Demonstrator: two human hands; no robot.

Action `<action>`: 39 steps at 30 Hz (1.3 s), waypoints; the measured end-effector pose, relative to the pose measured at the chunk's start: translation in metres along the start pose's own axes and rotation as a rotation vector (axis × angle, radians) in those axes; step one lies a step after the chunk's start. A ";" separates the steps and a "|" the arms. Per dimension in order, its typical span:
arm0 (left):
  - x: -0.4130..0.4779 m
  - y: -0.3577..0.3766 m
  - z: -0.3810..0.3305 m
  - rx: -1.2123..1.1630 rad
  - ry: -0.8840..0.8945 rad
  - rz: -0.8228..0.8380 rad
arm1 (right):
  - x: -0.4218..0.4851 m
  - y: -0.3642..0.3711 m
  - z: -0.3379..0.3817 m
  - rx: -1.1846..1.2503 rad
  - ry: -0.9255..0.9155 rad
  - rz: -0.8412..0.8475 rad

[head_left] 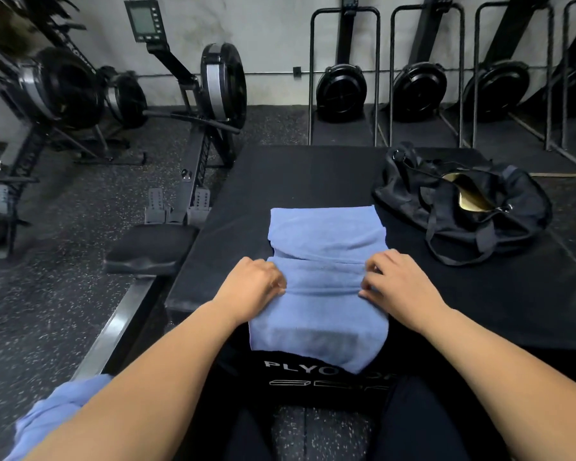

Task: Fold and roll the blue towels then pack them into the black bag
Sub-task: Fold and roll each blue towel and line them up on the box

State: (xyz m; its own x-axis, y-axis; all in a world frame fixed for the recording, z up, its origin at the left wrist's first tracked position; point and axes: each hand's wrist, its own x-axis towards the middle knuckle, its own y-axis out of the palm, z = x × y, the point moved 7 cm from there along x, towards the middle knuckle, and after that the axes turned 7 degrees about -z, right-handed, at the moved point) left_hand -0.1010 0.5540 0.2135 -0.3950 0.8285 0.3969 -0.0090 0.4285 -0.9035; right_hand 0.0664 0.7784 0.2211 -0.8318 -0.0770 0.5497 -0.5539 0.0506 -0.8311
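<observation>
Forearms reach forward side by side from the near edge, bare, palms down. The left hand sits at the left edge of the blue towel, knuckles up, its fingers curled into the cloth. The right hand mirrors it at the right edge, with fingertips bent inward and pinching the fabric. Between the two hands a raised fold runs across the towel.

The towel lies as a narrow strip on the black padded box, running from near to far. Its near end hangs over the box's front face, partly covering white lettering.

The black bag rests on the far right part of the box, apart from the towel, unzipped, with a pale lining showing and straps trailing. A second blue towel lies bunched at the near left, beside the left forearm. A rowing machine stands at the far left.
</observation>
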 end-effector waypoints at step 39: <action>-0.046 -0.003 0.013 -0.223 -0.048 0.074 | -0.052 -0.010 0.014 0.241 0.126 0.179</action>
State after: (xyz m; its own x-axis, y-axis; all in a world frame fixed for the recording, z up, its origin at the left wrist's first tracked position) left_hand -0.0948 0.5099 0.1959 -0.4302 0.8449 0.3180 0.2228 0.4407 -0.8695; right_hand 0.1152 0.7682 0.1998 -0.9216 0.0362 0.3865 -0.3862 -0.1863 -0.9034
